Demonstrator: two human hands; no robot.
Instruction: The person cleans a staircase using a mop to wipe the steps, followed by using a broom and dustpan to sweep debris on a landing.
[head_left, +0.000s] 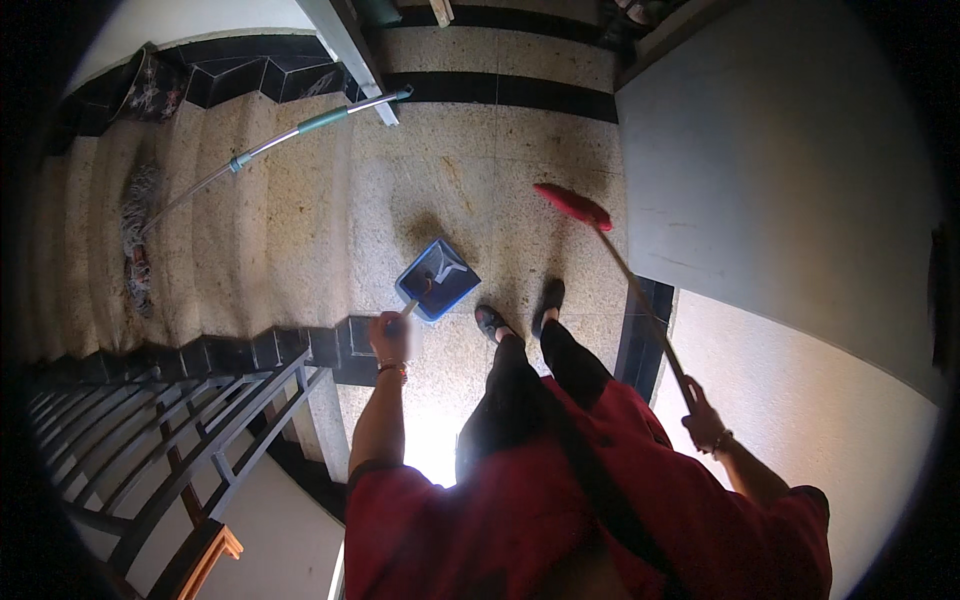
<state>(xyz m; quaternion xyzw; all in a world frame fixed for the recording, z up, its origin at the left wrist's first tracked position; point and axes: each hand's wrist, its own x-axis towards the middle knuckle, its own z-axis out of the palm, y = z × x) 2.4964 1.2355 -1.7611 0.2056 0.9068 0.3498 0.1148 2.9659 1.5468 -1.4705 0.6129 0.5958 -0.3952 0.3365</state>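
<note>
My left hand [390,338] is closed round the upright handle of a blue-rimmed dustpan [458,296]. Some pale scraps and dark debris lie in the pan, which is held over the speckled landing in front of my feet. On the other side, my right hand [703,418] grips the long stick of a broom [640,290]. Its red head [573,205] points away from me, ahead and to the right of the dustpan. Whether the broom head touches the floor, I cannot tell.
Stairs [225,220] lie to the left, with a mop [270,145] across them, its grey strands on a step. A metal railing [215,430] borders the near left. A dark container [150,88] stands far left. A grey door-like panel [770,170] rises on the right.
</note>
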